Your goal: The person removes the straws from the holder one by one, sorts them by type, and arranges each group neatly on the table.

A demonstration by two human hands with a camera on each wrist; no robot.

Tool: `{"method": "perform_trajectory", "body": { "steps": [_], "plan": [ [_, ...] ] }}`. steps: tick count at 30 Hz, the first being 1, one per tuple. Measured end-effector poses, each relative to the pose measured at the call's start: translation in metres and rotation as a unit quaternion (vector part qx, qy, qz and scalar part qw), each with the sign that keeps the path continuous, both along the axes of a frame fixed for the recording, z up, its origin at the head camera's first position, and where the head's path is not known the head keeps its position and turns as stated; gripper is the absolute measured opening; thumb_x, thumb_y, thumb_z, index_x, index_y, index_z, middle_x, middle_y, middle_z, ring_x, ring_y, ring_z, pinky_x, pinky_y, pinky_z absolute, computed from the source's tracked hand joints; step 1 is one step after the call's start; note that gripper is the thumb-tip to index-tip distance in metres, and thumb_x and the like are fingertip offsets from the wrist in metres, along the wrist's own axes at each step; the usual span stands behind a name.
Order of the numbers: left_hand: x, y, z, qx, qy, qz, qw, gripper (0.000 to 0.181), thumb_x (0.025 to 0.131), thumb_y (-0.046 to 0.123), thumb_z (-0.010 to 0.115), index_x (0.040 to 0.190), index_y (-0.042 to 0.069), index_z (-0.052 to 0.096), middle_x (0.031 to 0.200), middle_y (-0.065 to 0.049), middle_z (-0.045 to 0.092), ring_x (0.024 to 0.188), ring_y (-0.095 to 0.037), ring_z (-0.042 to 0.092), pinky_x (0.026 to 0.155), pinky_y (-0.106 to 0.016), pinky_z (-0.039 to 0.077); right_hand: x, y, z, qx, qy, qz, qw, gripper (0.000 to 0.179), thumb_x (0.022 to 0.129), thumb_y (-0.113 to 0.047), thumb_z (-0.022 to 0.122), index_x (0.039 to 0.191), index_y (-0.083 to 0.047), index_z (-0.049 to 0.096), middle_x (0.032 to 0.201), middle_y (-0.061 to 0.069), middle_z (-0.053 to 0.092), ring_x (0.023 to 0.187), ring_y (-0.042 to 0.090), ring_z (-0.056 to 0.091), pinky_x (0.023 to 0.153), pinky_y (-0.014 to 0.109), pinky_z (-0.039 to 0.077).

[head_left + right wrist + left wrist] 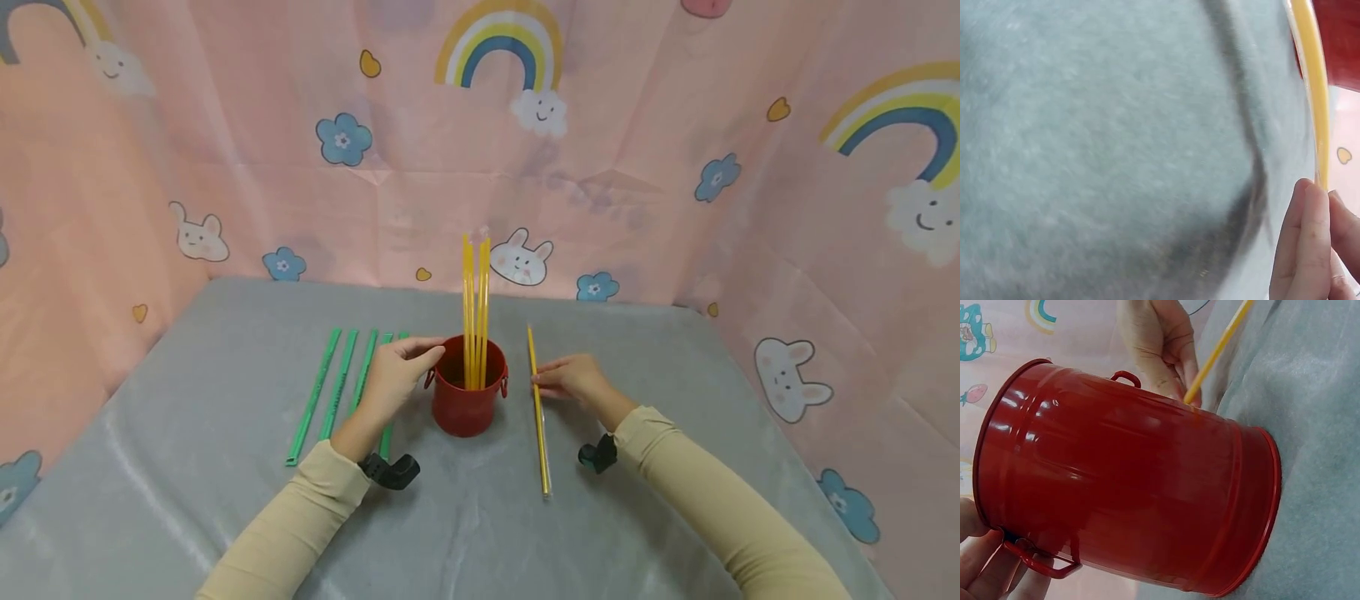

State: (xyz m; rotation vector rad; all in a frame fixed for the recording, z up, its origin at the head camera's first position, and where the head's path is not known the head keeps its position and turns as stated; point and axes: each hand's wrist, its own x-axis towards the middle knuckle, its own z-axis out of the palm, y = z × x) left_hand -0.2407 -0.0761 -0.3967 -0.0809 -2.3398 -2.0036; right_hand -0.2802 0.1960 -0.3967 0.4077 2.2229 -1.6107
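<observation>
Yellow straws (485, 308) upright in red bucket (463, 415), centre of grey cloth (480, 542), between both hands

From left: green sticks (313, 398) laid side by side, spaced perhaps for easy picking, some partly behind left hand (390, 379)

Left hand at bucket's rim by left handle, probably steadying it; firm grip or mere touch, cannot tell

Bucket walls presumably keep straws standing

Right hand (573, 382) pinches single yellow straw (540, 433) right of bucket, thumb against fingers, ends free, likely for easy turning
</observation>
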Motion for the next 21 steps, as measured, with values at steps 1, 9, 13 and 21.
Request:
{"method": "perform_trajectory", "body": {
  "steps": [1, 9, 13, 21],
  "plan": [
    [0.0, 0.0, 0.0, -0.001, 0.0, -0.001, 1.0, 0.023, 0.086, 0.032, 0.066, 0.103, 0.018, 0.072, 0.101, 0.0, 0.07, 0.094, -0.014, 0.061, 0.076, -0.044, 0.051, -0.001, 0.0, -0.001, 0.006, -0.005, -0.002, 1.0, 0.032, 0.083, -0.006, 0.069, 0.111, 0.006, 0.064, 0.089, 0.013, 0.071, 0.068, 0.015, 0.069, 0.069, 0.03, 0.057],
    [0.0, 0.0, 0.001, 0.0, -0.003, 0.003, 1.0, 0.023, 0.086, 0.032, 0.066, 0.103, 0.017, 0.072, 0.1, -0.001, 0.07, 0.092, -0.014, 0.061, 0.072, -0.04, 0.051, -0.005, -0.003, -0.008, 0.027, -0.016, -0.022, 0.9993, 0.03, 0.08, -0.007, 0.071, 0.108, 0.004, 0.066, 0.085, 0.011, 0.072, 0.067, 0.014, 0.068, 0.065, 0.028, 0.057],
    [-0.001, 0.0, 0.002, -0.002, -0.006, 0.006, 1.0, 0.023, 0.086, 0.031, 0.066, 0.103, 0.017, 0.072, 0.1, -0.001, 0.07, 0.091, -0.014, 0.061, 0.072, -0.041, 0.05, -0.005, -0.005, -0.009, 0.023, -0.009, -0.019, 0.9995, 0.031, 0.081, -0.006, 0.07, 0.109, 0.006, 0.065, 0.084, 0.011, 0.071, 0.066, 0.013, 0.068, 0.064, 0.027, 0.057],
    [0.0, 0.0, 0.0, -0.003, -0.005, 0.003, 1.0, 0.026, 0.086, 0.032, 0.067, 0.105, 0.016, 0.072, 0.102, -0.004, 0.07, 0.093, -0.014, 0.059, 0.074, -0.036, 0.05, -0.006, -0.009, -0.014, 0.044, -0.013, -0.037, 0.9983, 0.028, 0.078, -0.004, 0.072, 0.105, 0.005, 0.067, 0.08, 0.01, 0.071, 0.062, 0.014, 0.068, 0.062, 0.028, 0.057]
  ]
}}
